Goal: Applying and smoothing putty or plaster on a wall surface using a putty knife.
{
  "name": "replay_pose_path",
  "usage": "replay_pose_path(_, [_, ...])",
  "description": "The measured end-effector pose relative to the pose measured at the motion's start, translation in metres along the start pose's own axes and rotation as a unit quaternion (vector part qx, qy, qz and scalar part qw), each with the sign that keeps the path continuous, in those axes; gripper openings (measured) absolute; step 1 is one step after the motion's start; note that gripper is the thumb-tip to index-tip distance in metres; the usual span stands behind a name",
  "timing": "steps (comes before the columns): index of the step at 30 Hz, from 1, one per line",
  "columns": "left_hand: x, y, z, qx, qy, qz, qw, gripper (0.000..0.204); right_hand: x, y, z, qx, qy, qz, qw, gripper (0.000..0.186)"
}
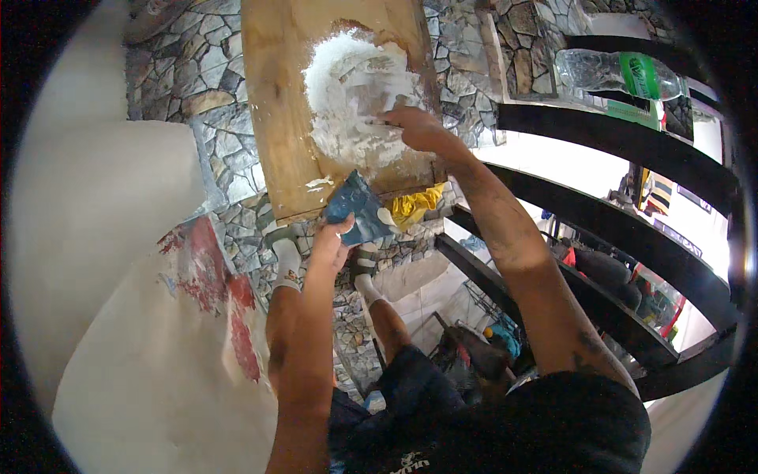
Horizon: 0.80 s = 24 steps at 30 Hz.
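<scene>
1. Head view, and from where I stand the left hand [338, 237] grasps a blue flat piece [359, 207] by its near edge, thumb on top; the piece points away from the body, just short of the white paste.
2. The right hand [422, 130] reaches over the white paste [339, 99], a finger stretched out; I cannot tell whether it pinches a thin tool or is bare.
3. That paste lies spread under and to the left of the right hand, beyond the left one, on a wooden board [278, 118]; a yellow cloth [417, 207] sits just right of the blue piece.
4. My guess at the step in hand is working or gathering the paste; the next move would seem to call for a low, flat pass by the right hand, with the blue piece held steady nearby.
5. As for pose, the left forearm runs nearly straight up from the body, fist low; the right arm slants inward from the right, elbow slightly bent, hand farther out than its partner.
</scene>
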State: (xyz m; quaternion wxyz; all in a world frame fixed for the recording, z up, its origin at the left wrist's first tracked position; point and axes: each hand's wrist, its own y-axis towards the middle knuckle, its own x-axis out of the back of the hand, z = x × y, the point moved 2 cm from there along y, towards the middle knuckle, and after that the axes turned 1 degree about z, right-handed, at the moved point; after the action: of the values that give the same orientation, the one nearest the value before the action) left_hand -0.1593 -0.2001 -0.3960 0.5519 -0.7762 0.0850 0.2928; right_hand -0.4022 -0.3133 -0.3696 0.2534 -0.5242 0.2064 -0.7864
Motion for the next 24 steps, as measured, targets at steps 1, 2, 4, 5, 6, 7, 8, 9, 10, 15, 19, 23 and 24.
replay_pose_path(1, [-0.003,-0.003,-0.008,0.018,-0.003,-0.018,1.0,0.029,0.007,-0.009,-0.001,0.003,-0.002,-0.002,1.0,0.054])
replay_pose_path(2, [-0.003,-0.007,-0.017,0.036,-0.007,-0.042,0.998,0.031,0.017,-0.021,0.006,0.014,0.108,-0.042,0.993,0.055])
replay_pose_path(4, [-0.012,-0.014,-0.04,0.006,-0.009,-0.005,1.0,0.032,0.036,-0.055,0.024,0.025,0.216,-0.073,0.973,0.056])
replay_pose_path(5, [-0.019,-0.016,-0.051,-0.023,-0.007,0.036,0.999,0.034,0.045,-0.074,0.034,0.028,0.294,-0.115,0.949,0.049])
replay_pose_path(6, [-0.03,-0.016,-0.055,-0.021,-0.012,0.036,0.999,0.034,0.051,-0.093,0.039,0.028,0.365,-0.158,0.917,0.043])
replay_pose_path(7, [-0.042,-0.019,-0.061,-0.038,-0.036,0.052,0.997,0.033,0.048,-0.108,0.043,0.03,0.366,-0.154,0.917,0.043])
replay_pose_path(8, [-0.054,-0.023,-0.066,-0.053,-0.062,0.071,0.994,0.033,0.05,-0.123,0.045,0.041,0.356,-0.202,0.912,0.044])
replay_pose_path(9, [-0.064,-0.03,-0.069,-0.053,-0.064,0.07,0.994,0.033,0.051,-0.138,0.05,0.054,0.345,-0.25,0.903,0.045])
replay_pose_path(10, [-0.077,-0.038,-0.076,-0.08,-0.033,0.09,0.992,0.033,0.056,-0.151,0.06,0.056,0.343,-0.252,0.903,0.045])
replay_pose_path(15, [-0.137,-0.115,-0.087,-0.112,0.04,0.097,0.988,0.029,0.084,-0.214,0.122,0.135,0.319,-0.287,0.893,0.043])
replay_pose_path(19, [-0.191,-0.2,-0.077,-0.101,0.002,0.099,0.99,0.024,0.111,-0.297,0.151,0.167,0.26,-0.286,0.907,0.053])
replay_pose_path(23, [-0.223,-0.263,-0.057,-0.138,0.057,0.142,0.978,0.036,0.101,-0.349,0.15,0.228,0.259,-0.336,0.877,0.059])
replay_pose_path(24, [-0.23,-0.281,-0.058,-0.159,0.044,0.159,0.973,0.035,0.1,-0.354,0.16,0.211,0.249,-0.326,0.887,0.058])
